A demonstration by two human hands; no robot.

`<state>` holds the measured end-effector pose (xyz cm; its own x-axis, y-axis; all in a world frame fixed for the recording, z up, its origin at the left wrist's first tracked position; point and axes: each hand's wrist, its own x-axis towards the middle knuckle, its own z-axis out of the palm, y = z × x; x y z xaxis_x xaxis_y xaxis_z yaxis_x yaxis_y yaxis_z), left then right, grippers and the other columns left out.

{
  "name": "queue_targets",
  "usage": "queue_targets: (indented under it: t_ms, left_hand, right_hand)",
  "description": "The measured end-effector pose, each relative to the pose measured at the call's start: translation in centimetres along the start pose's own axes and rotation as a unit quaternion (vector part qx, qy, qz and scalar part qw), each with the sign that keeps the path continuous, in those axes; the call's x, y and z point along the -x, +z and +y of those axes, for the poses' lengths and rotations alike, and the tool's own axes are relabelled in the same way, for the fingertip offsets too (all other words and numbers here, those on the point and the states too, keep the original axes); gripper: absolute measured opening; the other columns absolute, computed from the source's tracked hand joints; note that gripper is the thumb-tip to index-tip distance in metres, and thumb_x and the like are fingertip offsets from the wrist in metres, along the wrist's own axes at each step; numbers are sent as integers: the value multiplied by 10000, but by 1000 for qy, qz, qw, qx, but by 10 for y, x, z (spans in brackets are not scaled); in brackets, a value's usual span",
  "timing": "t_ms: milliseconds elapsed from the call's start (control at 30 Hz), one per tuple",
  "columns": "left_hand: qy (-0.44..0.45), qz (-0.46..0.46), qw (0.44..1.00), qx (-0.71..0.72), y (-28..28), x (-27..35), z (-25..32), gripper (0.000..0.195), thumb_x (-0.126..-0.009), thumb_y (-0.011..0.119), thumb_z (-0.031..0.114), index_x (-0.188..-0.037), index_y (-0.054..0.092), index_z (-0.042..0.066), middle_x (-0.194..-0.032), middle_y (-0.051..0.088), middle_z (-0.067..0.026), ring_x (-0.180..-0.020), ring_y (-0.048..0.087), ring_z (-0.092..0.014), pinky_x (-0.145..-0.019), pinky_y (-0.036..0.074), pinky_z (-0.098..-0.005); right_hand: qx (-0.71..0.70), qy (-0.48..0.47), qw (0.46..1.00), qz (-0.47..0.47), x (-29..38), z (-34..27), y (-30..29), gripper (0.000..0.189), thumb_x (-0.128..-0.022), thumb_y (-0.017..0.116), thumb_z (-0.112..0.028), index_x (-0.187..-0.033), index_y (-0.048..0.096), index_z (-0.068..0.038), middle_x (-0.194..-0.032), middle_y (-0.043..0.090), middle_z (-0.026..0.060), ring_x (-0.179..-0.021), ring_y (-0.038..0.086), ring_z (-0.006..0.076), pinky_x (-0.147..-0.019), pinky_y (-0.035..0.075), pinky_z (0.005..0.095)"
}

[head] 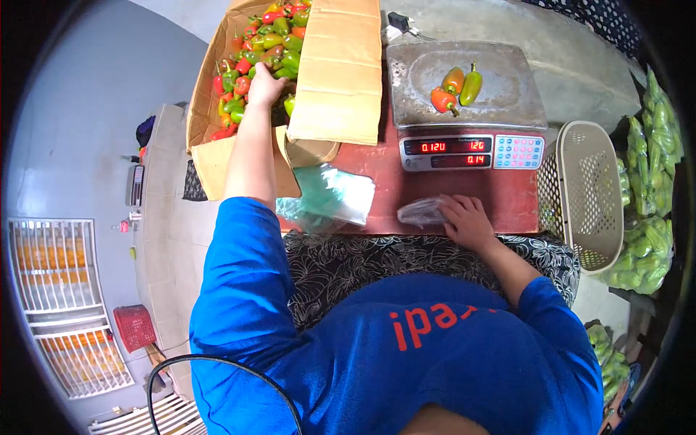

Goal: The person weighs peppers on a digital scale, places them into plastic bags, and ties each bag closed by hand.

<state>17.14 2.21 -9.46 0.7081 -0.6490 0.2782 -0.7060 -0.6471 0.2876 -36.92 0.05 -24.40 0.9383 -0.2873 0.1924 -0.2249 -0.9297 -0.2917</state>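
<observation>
My left hand (265, 87) reaches into a cardboard box (340, 70) of red, orange and green peppers (272, 41). Its fingertips are among the peppers, and whether they grip one cannot be told. My right hand (468, 223) rests on the red table (511, 204), its fingers on the end of a crumpled clear plastic bag (421, 212); a firm grip cannot be made out. Behind that hand, on the metal pan of a digital scale (416, 117), lie one green pepper (471, 88) and two orange-red peppers (443, 100). The scale's display is lit.
Clear and green-tinted plastic bags (331, 198) lie between the box and my right hand. A beige perforated basket (595, 196) stands right of the table, beside bagged green vegetables (644, 255). Box flaps overhang the table's left part. A black cable (217, 359) loops at lower left.
</observation>
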Motion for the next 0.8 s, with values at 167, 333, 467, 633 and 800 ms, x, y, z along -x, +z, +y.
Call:
queue_targets:
  t_ms: [167, 333, 467, 633, 800]
  left_hand:
    - [66, 29, 997, 19, 2, -1, 13, 475, -719, 710, 103, -1121, 466, 42, -977, 654, -211, -947, 626, -375, -801, 502, -434]
    - [88, 38, 994, -52, -7, 7, 19, 510, -729, 701, 126, -1169, 444, 97, -918, 658, -196, -883, 631, -381, -756, 500, -467]
    - [129, 53, 988, -61, -11, 12, 35, 492, -757, 662, 161, -1192, 435, 134, -874, 652, -201, -819, 631, -387, -712, 492, -492]
    - [-9, 129, 990, 50, -10, -6, 3, 379, -794, 618, 270, -1131, 543, 112, -877, 667, -184, -847, 648, -353, -764, 509, -442]
    - [-100, 307, 940, 110, -53, -21, -124, 334, -791, 613, 197, -1060, 601, -1, -946, 677, -175, -885, 660, -283, -820, 503, -366]
  right_hand:
    - [-6, 9, 1000, -5, 1, 1, -1, 433, -786, 581, -272, -1191, 548, -123, -1348, 470, 45, -1170, 448, 251, -949, 366, 443]
    - [1, 2, 1000, -4, 0, 2, 1, 433, -790, 578, -278, -1193, 549, -121, -1353, 467, 48, -1174, 446, 257, -955, 364, 458]
    - [4, 3, 1000, -4, 1, 2, 3, 427, -797, 574, -277, -1193, 549, -118, -1357, 463, 52, -1181, 442, 266, -966, 358, 468]
    - [-8, 31, 998, -52, 1, 0, 2, 435, -798, 580, -285, -1198, 548, -118, -1360, 457, 58, -1205, 424, 274, -979, 349, 469]
    - [-9, 15, 999, -28, -2, 3, 5, 443, -771, 604, -274, -1180, 561, -107, -1339, 474, 72, -1188, 430, 287, -977, 352, 463]
